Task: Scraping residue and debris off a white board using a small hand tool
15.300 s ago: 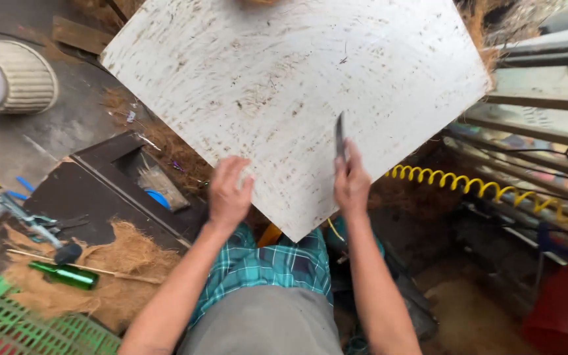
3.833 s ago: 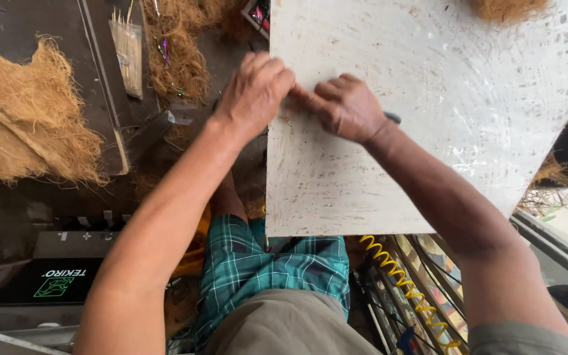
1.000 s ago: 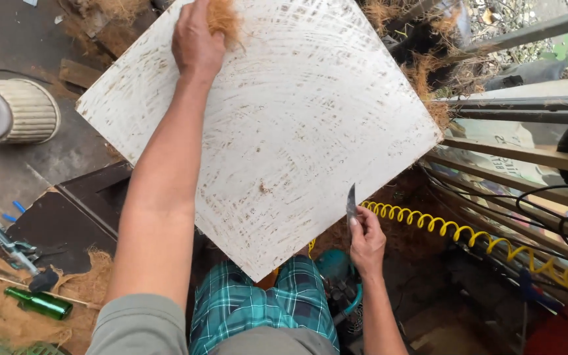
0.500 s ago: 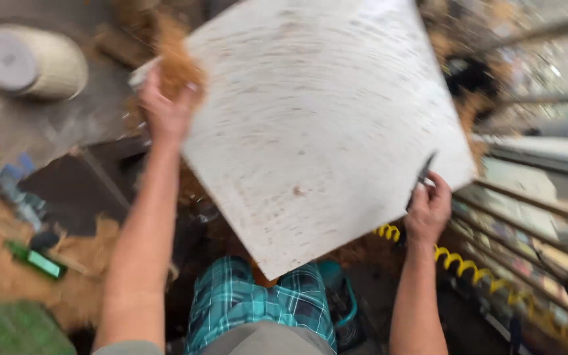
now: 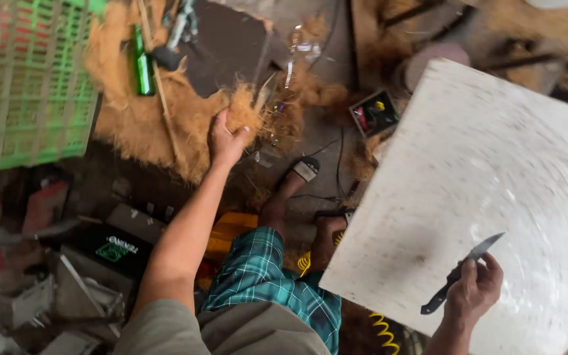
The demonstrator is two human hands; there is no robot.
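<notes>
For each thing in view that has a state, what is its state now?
Left hand: shut on fibre tuft.
Right hand: shut on knife, blade bare.
Board: flat, scratched, nothing lying on it.
Bottle: lying on fibre.
Crate: lying flat.

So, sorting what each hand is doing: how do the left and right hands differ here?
The left hand reaches far out to the floor, gripping a clump of brown fibre; the right hand stays close over the white board, holding a knife blade-up. Both are bare and closed around something.
</notes>
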